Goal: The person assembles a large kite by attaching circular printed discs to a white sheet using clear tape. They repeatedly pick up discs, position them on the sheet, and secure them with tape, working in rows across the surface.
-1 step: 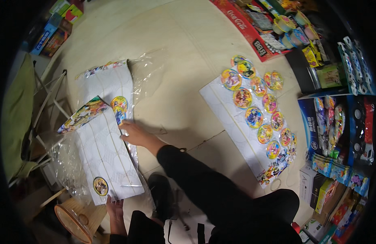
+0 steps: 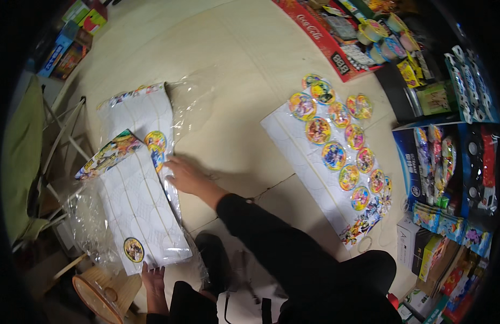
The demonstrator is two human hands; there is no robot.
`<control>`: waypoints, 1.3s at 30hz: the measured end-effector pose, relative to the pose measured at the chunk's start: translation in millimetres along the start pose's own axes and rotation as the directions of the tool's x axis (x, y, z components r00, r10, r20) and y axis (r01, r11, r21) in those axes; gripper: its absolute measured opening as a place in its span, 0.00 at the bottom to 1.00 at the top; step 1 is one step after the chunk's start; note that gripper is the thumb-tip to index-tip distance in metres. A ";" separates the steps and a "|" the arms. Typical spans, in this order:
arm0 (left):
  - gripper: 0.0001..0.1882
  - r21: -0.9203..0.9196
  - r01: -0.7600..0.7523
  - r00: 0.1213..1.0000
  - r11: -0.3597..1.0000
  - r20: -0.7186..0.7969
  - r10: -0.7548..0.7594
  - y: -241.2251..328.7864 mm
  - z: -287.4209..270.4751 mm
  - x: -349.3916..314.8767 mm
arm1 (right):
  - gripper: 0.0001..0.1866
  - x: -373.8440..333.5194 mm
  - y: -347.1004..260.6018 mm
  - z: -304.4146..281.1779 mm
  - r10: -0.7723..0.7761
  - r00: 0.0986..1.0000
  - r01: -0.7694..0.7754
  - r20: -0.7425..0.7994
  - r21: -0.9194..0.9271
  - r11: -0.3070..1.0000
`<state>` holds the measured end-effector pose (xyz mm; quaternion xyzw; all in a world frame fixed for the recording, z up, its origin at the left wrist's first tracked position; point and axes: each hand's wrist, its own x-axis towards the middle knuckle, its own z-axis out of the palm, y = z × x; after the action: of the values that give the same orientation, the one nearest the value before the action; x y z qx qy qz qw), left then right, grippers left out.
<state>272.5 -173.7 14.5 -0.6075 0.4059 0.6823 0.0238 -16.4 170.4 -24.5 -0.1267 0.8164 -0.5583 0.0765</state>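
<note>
A white card sheet (image 2: 136,205) with faint circle outlines and a colourful printed header lies tilted at my left. My left hand (image 2: 153,279) pinches its near edge, thumb on top and fingers beneath. One dark, gold-rimmed round piece (image 2: 134,249) sits near that edge. Under the sheet's far part lies another white sheet (image 2: 142,110), with clear plastic film around it. Two colourful round pieces (image 2: 156,144) show beside the upper sheet's right edge. My right hand (image 2: 186,177) is just right of these, fingers stretched out and apart, with nothing visibly held.
On the floor to the right, a third sheet (image 2: 293,143) carries several round packets (image 2: 333,155). Shelves of snacks and toys (image 2: 436,162) and a red display box (image 2: 320,38) line the right side. A woven basket (image 2: 101,294), crumpled clear film (image 2: 90,216) and a green folding chair (image 2: 23,162) stand left.
My right hand has drawn slightly to the right, off the round pieces by the sheet's edge. My left hand keeps its hold at the near edge. The whole view has shifted a little.
</note>
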 end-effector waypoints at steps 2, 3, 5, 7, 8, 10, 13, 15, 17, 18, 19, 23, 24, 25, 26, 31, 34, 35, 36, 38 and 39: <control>0.30 0.002 0.063 0.998 0.998 -0.010 -0.063 -12.2 -20.9 -9.5 | 0.18 -23.9 13.9 -61.9 -0.241 0.961 0.147 -0.135 -0.491 0.859; 0.31 -0.003 0.107 0.994 0.994 0.007 -0.107 -18.2 -22.9 -11.0 | 0.19 -36.4 28.1 -87.0 0.003 0.954 -0.090 -0.300 -0.277 0.956; 0.29 0.093 0.161 0.985 0.983 0.044 -0.166 -31.2 -3.1 -6.4 | 0.23 -85.8 98.5 -153.6 -0.219 0.869 -0.104 -0.443 -0.597 0.795; 0.26 0.129 0.171 0.985 0.977 -0.009 -0.171 -35.4 -30.0 -17.9 | 0.26 -109.8 101.3 -195.2 0.002 0.948 -0.285 -0.319 -0.844 0.454; 0.25 0.171 0.019 0.997 0.985 0.065 -0.030 -34.4 -62.6 -3.7 | 0.26 -113.5 106.1 -210.1 -0.011 0.957 -0.250 -0.291 -0.839 0.483; 0.24 0.323 -0.119 0.992 0.939 0.075 0.100 -34.0 -34.2 -5.5 | 0.26 -122.7 130.1 -240.7 -0.016 0.943 -0.288 -0.332 -0.840 0.460; 0.21 0.701 -0.477 0.878 0.530 0.356 0.319 -30.0 -52.3 -15.3 | 0.22 -112.5 126.1 -242.4 -0.008 0.928 -0.319 -0.373 -0.804 0.502; 0.12 0.655 -0.187 0.982 0.732 0.129 0.135 -27.5 49.2 -79.4 | 0.17 -137.8 116.8 -284.1 -0.126 0.926 -0.251 -0.355 -0.832 0.495; 0.14 0.681 -0.281 0.957 0.676 0.250 0.145 -31.6 111.2 -111.4 | 0.12 -166.7 79.4 -324.7 -0.165 0.869 -0.234 -0.467 -0.681 0.693; 0.16 0.688 -0.316 0.945 0.654 0.286 0.156 -34.1 133.2 -127.6 | 0.10 -190.1 68.2 -318.4 -0.085 0.856 -0.285 -0.510 -0.603 0.745; 0.20 0.711 -0.224 0.964 0.666 0.262 0.044 -31.9 135.1 -136.9 | 0.09 -208.2 54.2 -305.4 -0.011 0.842 -0.322 -0.540 -0.519 0.792; 0.21 0.777 -0.295 0.860 0.556 0.470 -0.201 -54.0 143.9 -143.6 | 0.22 -347.1 27.4 -231.4 0.282 0.926 -0.374 -0.253 -0.499 0.782; 0.21 0.800 -0.298 0.855 0.521 0.467 -0.227 -58.3 166.0 -164.9 | 0.27 -383.6 16.5 -210.0 0.436 0.875 -0.482 -0.208 -0.441 0.757; 0.21 0.817 -0.308 0.842 0.487 0.473 -0.262 -60.2 164.0 -167.9 | 0.32 -410.6 10.0 -189.4 0.564 0.812 -0.573 -0.148 -0.384 0.724; 0.20 0.832 -0.324 0.824 0.450 0.481 -0.298 -61.2 160.6 -167.2 | 0.36 -428.3 0.7 -170.8 0.517 0.832 -0.549 -0.200 -0.427 0.719; 0.17 0.833 -0.445 0.797 0.329 0.536 -0.278 -67.2 145.6 -156.5 | 0.49 -449.8 -1.1 -117.0 0.538 0.793 -0.598 -0.284 -0.525 0.605; 0.15 0.897 -0.370 0.892 0.241 0.416 -0.179 -54.4 138.6 -161.5 | 0.35 -456.9 18.0 -99.7 0.537 0.774 -0.623 -0.335 -0.555 0.551; 0.14 0.892 -0.354 0.903 0.281 0.404 -0.145 -49.4 132.3 -169.6 | 0.31 -457.2 16.6 -99.3 0.544 0.777 -0.613 -0.317 -0.576 0.541; 0.13 0.885 -0.345 0.909 0.313 0.398 -0.122 -44.3 131.1 -175.7 | 0.20 -459.8 14.1 -103.1 0.548 0.785 -0.598 -0.291 -0.586 0.546; 0.11 0.857 -0.463 0.866 0.228 0.492 -0.088 -25.8 127.9 -189.0 | 0.15 -472.5 21.0 -113.6 0.604 0.749 -0.642 -0.273 -0.527 0.557; 0.10 0.819 -0.565 0.816 0.101 0.573 -0.082 -13.9 120.9 -196.1 | 0.13 -469.8 18.9 -120.1 0.602 0.740 -0.661 -0.299 -0.486 0.572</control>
<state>233.1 -3.5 165.4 -0.1686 0.8247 0.3695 0.3937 398.6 421.4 -6.0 0.1845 0.9360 -0.2329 0.1887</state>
